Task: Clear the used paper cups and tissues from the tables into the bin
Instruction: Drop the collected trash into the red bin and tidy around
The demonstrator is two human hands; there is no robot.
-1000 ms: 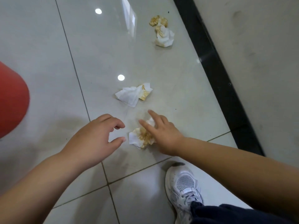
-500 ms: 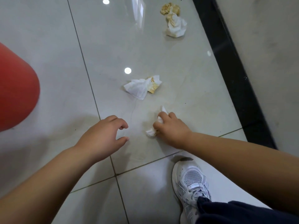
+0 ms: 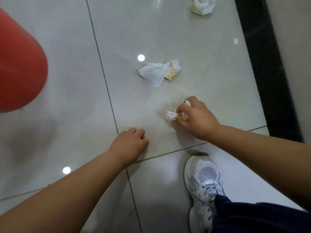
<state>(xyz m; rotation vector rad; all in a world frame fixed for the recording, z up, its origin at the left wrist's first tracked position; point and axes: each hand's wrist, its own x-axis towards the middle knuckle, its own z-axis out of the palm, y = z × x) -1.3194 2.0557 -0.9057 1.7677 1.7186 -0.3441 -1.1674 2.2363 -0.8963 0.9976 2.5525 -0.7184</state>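
Three stained tissues ahead of the white sneaker [image 3: 203,180]: nearest tissue [image 3: 171,115] pinched in curled fingers [image 3: 181,108] of the right hand [image 3: 196,119] just ahead of its toe, second tissue [image 3: 156,74] farther on, third tissue [image 3: 202,6] farthest. Left hand [image 3: 129,143] fisted, holding nothing.

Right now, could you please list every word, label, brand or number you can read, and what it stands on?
None can be read.
The white shoe shows no legible brand; the crumpled tissue gripped by the right hand, the floor tissue and the red object bear no print.
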